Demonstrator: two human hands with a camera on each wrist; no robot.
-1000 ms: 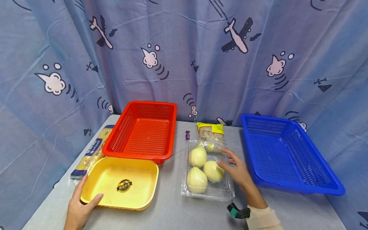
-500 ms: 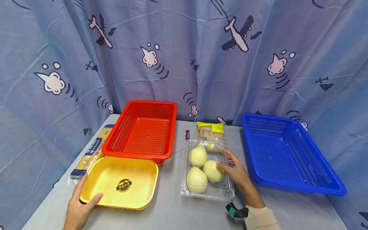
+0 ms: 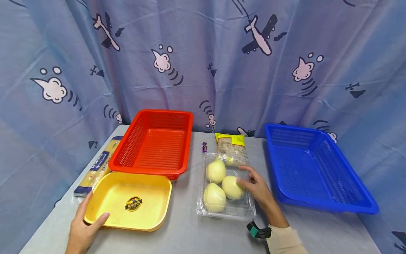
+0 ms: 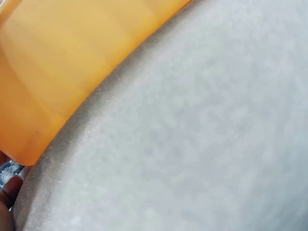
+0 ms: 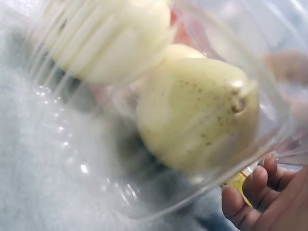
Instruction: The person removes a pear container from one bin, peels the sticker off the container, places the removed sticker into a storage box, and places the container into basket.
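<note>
My left hand grips the front left corner of a yellow plastic basin, thumb over the rim and fingers along the outer side. The left wrist view shows the basin's smooth wall, with fingertips low beside it. Over on the right, my right hand holds the right side of a clear plastic box. Its thumb lies on top and the fingers go round the side edge. Three pale yellow-green pears are inside; the right wrist view shows one pear close behind the clear wall, with curled fingertips below.
A red basket stands behind the yellow basin, beside a long yellow-and-blue packet. Behind the box are a yellow-topped bag of grain-like food and a small purple-wrapped candy. A blue basket stands right; a patterned curtain closes the back.
The whole head view has shifted slightly, so everything sits a little farther left. Both hands keep their places on the basin and the box.
</note>
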